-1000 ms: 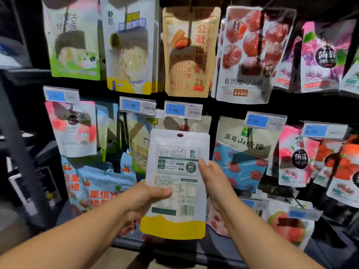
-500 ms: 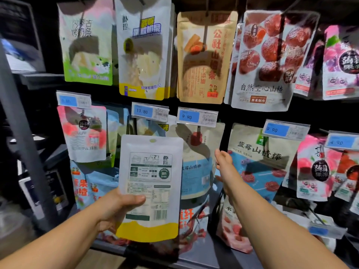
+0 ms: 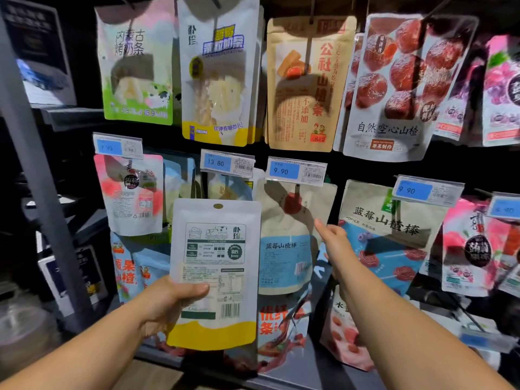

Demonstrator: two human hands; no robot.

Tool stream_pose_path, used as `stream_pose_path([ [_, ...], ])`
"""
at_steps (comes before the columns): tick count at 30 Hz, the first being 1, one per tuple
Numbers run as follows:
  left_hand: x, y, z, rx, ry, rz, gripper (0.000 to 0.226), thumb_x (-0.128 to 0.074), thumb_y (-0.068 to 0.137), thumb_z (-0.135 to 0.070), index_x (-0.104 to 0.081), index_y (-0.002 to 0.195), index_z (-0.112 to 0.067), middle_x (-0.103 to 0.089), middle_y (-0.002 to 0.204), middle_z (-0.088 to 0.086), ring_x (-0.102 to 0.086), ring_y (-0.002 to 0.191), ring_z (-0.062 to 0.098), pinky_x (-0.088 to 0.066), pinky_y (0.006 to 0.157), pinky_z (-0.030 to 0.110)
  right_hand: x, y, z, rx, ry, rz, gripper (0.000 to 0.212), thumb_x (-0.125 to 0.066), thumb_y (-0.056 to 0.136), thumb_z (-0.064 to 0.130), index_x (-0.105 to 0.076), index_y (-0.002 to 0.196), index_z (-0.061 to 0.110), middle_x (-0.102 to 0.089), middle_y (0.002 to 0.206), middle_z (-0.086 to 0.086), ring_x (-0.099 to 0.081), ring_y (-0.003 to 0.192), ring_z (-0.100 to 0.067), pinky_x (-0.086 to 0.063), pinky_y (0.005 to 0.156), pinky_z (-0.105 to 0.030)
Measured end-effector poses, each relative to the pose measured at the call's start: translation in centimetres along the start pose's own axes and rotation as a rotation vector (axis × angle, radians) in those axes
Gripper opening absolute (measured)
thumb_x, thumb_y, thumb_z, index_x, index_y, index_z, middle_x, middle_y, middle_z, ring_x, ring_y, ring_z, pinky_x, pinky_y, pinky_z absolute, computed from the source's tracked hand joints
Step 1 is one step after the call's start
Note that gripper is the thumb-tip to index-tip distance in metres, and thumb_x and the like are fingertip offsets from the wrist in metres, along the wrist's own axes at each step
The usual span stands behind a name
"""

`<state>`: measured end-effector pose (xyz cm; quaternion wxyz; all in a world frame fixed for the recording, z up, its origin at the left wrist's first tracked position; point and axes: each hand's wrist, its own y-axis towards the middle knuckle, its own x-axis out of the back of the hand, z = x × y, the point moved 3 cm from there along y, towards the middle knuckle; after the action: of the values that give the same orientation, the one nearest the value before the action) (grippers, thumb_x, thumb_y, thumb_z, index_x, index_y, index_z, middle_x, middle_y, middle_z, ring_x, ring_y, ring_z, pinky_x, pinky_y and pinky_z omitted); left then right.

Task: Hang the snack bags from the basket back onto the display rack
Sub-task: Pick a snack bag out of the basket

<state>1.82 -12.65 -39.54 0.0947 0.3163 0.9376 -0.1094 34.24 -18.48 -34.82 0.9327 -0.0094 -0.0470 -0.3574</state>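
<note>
My left hand (image 3: 171,302) grips a white snack bag with a yellow bottom (image 3: 215,266), back side toward me, its hang hole at the top. The bag is upright in front of the rack's middle row, just below the 13.80 price tag (image 3: 226,164). My right hand (image 3: 334,243) is stretched out with straight fingers toward the beige and blue bag (image 3: 289,237) hanging under the 9.90 tag (image 3: 295,171), holding nothing. A matching white and yellow bag (image 3: 218,77) hangs in the top row. The basket is out of view.
The display rack is packed with hanging bags: a green and white one (image 3: 135,66), a brown one (image 3: 306,85), a red hawthorn one (image 3: 394,88), pink ones (image 3: 129,192) and a blueberry hawthorn one (image 3: 388,235). A grey post (image 3: 36,175) stands at the left.
My right hand has let go of the white bag and reached to the right toward the rack. My left hand has shifted the bag to the left, holding it alone.
</note>
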Motion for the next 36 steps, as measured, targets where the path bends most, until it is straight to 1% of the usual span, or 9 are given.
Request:
stream_pose_path([
  [2, 0.4, 0.0, 0.0, -0.005, -0.013, -0.036, 0.060, -0.078, 0.058, 0.013, -0.065, 0.115, -0.003, -0.072, 0.113, 0.017, -0.073, 0.093, 0.024, -0.059, 0.068, 0.023, 0.1, -0.3, -0.4, -0.016, -0.020, 0.045, 0.050, -0.063, 0.091, 0.049, -0.054, 0.119, 0.010, -0.059, 0.118, -0.003, -0.057, 0.105, -0.019, -0.047, 0.091, -0.037],
  [4, 0.8, 0.1, 0.1, -0.009, -0.028, -0.075, 0.051, -0.071, 0.067, 0.011, -0.065, 0.115, -0.003, -0.072, 0.112, 0.017, -0.073, 0.095, 0.024, -0.060, 0.071, 0.024, 0.0, -0.9, -0.5, -0.029, 0.046, 0.091, 0.026, -0.065, 0.093, 0.035, -0.058, 0.105, 0.013, -0.064, 0.101, 0.002, -0.059, 0.085, -0.009, -0.048, 0.068, -0.023],
  [6, 0.8, 0.0, 0.0, -0.008, -0.043, -0.095, 0.044, -0.064, 0.072, 0.008, -0.065, 0.115, -0.004, -0.072, 0.113, 0.017, -0.071, 0.099, 0.026, -0.061, 0.074, 0.025, -0.1, -1.5, -0.4, -0.052, 0.131, 0.118, 0.014, -0.065, 0.094, 0.022, -0.061, 0.103, 0.012, -0.069, 0.093, 0.000, -0.064, 0.076, -0.010, -0.047, 0.051, -0.016],
  [8, 0.8, -0.1, 0.0, -0.004, -0.048, -0.110, 0.040, -0.062, 0.077, 0.011, -0.065, 0.114, -0.004, -0.072, 0.112, 0.017, -0.071, 0.099, 0.026, -0.061, 0.073, 0.025, -0.2, -2.0, -0.5, -0.077, 0.192, 0.158, 0.021, -0.064, 0.094, 0.018, -0.063, 0.111, 0.006, -0.074, 0.095, -0.009, -0.071, 0.080, -0.019, -0.053, 0.057, -0.019],
  [11, 0.7, -0.3, -0.2, -0.003, -0.037, -0.116, 0.037, -0.061, 0.081, 0.012, -0.065, 0.113, -0.006, -0.073, 0.111, 0.016, -0.072, 0.097, 0.026, -0.060, 0.071, 0.025, -0.2, -2.3, -1.0, -0.115, 0.263, 0.187, 0.033, -0.064, 0.094, 0.019, -0.062, 0.123, 0.004, -0.074, 0.108, -0.014, -0.071, 0.099, -0.031, -0.057, 0.074, -0.036],
  [19, 0.5, -0.7, -0.7, -0.006, -0.045, -0.133, 0.038, -0.058, 0.082, 0.015, -0.064, 0.115, -0.003, -0.072, 0.112, 0.017, -0.073, 0.096, 0.025, -0.061, 0.074, 0.026, 1.7, -4.4, 0.3, 0.006, 0.267, 0.148, 0.011, -0.058, 0.097, 0.012, -0.059, 0.108, 0.010, -0.075, 0.091, -0.007, -0.072, 0.076, -0.018, -0.058, 0.065, -0.034],
  [25, -0.8, -1.7, -2.0, -0.009, -0.011, -0.106, 0.035, -0.058, 0.083, 0.012, -0.065, 0.112, -0.007, -0.075, 0.107, 0.010, -0.072, 0.093, 0.018, -0.054, 0.078, 0.025, 4.6, -6.7, 2.3, 0.104, 0.087, 0.152, 0.016, -0.059, 0.097, 0.016, -0.062, 0.113, 0.014, -0.075, 0.103, -0.010, -0.071, 0.094, -0.030, -0.056, 0.081, -0.045],
  [30, -3.4, -2.0, -2.4, 0.021, 0.039, -0.056, 0.034, -0.061, 0.080, 0.009, -0.066, 0.109, -0.008, -0.076, 0.102, 0.007, -0.068, 0.099, 0.020, -0.043, 0.100, 0.035, 8.1, -8.7, 2.5, 0.127, 0.029, 0.075, 0.012, -0.061, 0.097, 0.020, -0.061, 0.109, 0.019, -0.074, 0.105, -0.009, -0.071, 0.095, -0.029, -0.056, 0.086, -0.049],
  [36, -8.8, -1.1, -1.9, 0.040, 0.111, 0.066, 0.032, -0.053, 0.089, 0.013, -0.064, 0.108, -0.010, -0.077, 0.095, 0.000, -0.071, 0.088, 0.012, -0.047, 0.084, 0.026, 14.4, -12.1, 2.1, 0.143, 0.020, -0.079, 0.013, -0.062, 0.096, 0.021, -0.062, 0.107, 0.015, -0.075, 0.098, -0.006, -0.073, 0.086, -0.024, -0.058, 0.074, -0.041],
])
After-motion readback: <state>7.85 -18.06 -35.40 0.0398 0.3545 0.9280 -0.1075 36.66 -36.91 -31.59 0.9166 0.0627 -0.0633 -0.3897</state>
